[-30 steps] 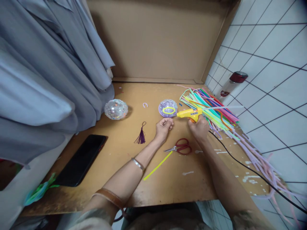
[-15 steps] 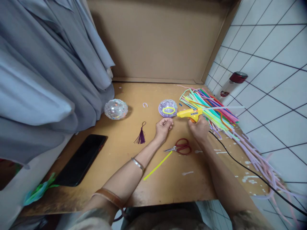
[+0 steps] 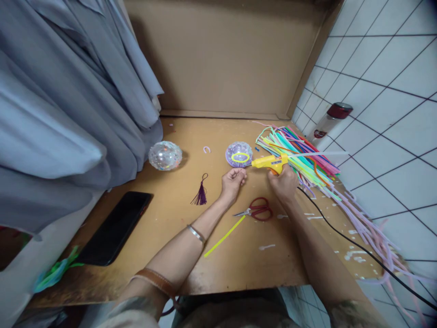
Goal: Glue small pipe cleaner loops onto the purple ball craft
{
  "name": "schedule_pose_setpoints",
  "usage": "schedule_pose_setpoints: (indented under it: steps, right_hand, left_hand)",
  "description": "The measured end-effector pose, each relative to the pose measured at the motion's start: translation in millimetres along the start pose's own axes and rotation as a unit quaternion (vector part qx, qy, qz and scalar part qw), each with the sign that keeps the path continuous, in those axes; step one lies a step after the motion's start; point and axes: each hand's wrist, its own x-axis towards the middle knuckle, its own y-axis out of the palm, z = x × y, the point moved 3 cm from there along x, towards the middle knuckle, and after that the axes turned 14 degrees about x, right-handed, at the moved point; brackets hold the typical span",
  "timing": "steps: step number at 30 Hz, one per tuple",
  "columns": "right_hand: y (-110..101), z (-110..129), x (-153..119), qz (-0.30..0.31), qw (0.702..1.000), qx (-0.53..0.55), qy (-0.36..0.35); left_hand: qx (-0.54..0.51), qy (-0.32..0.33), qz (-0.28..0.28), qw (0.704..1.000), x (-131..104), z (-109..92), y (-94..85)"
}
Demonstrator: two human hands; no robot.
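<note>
My right hand [image 3: 284, 184] is wrapped round the handle of a yellow hot glue gun [image 3: 269, 162]. A pale glue stick [image 3: 321, 154] sticks out of its back, and its nozzle points left. Just beyond my left hand [image 3: 235, 183] sits a clear ball with lilac covering [image 3: 239, 148], with a yellow ring [image 3: 240, 157] on its near side. My left fingers are curled in a pinch close to the nozzle and the ball's near edge; whatever they hold is too small to make out. Red-handled scissors [image 3: 260, 209] lie between my forearms, touching a yellow pipe cleaner [image 3: 225, 236].
A second clear ball [image 3: 165, 156] stands at the left, near a grey curtain [image 3: 68, 100]. A purple tassel [image 3: 201, 192] and a black phone [image 3: 114, 228] lie left of my arm. Many pipe cleaners [image 3: 307, 159], a bottle [image 3: 329, 122] and a black cord [image 3: 336, 232] occupy the right.
</note>
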Motion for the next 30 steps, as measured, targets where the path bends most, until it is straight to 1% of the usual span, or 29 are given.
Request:
schedule_pose_setpoints:
  steps: [5, 11, 19, 27, 30]
  right_hand:
    - [-0.3, 3.0, -1.3, 0.0, 1.0, 0.013, -0.013]
    - [-0.3, 1.7, -1.1, 0.019, 1.0, -0.006, 0.009]
    - [-0.5, 2.9, -1.6, 0.004, 1.0, 0.011, -0.008]
    - [-1.7, 1.3, -0.5, 0.014, 1.0, 0.003, 0.014]
    - [-1.9, 3.0, -1.0, 0.011, 1.0, 0.016, 0.004]
  left_hand:
    - [0.005, 0.004, -0.001, 1.0, -0.2, 0.1, -0.1]
    - [0.006, 0.004, 0.002, 1.0, -0.1, 1.0, -0.4]
    - [0.002, 0.003, 0.0, 1.0, -0.2, 0.3, 0.0]
    - [-0.001, 0.0, -0.005, 1.0, 0.4, 1.5, -0.1]
    - [0.001, 0.003, -0.002, 1.0, 0.4, 1.4, -0.3]
